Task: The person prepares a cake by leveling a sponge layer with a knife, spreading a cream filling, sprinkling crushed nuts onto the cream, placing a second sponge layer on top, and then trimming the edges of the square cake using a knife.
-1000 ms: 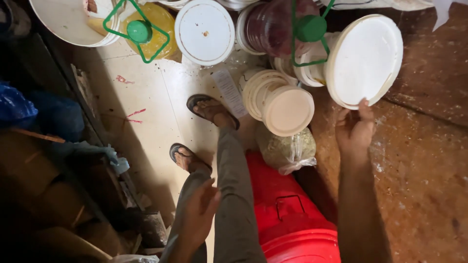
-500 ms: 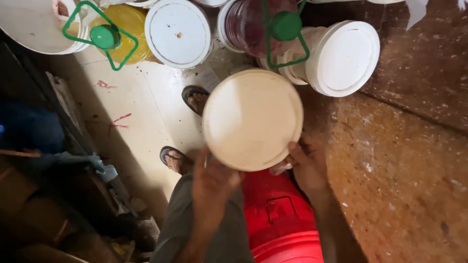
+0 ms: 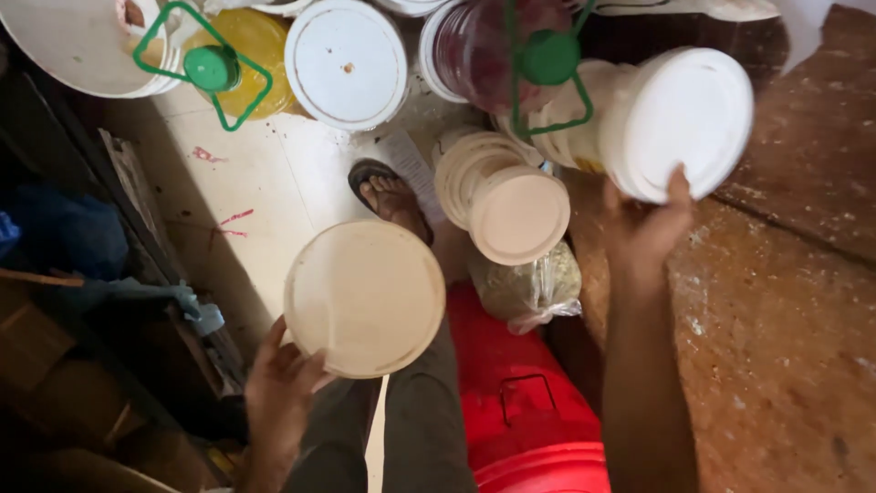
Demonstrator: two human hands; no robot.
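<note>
While the left hand (image 3: 278,402) gripped a round cream lid (image 3: 365,297) by its near-left edge, holding it flat above the person's grey trouser leg (image 3: 424,420), the right hand (image 3: 643,228) was raised to the far right, fingers closed against the rim of a white lidded tub (image 3: 680,123) lying on its side. Between the two hands a stack of cream lids (image 3: 506,201) leaned over a clear plastic bag (image 3: 529,288). A red bucket (image 3: 525,411) stood near, just right of the leg. A sandalled foot (image 3: 388,192) rested on the pale tiled floor (image 3: 265,201).
</note>
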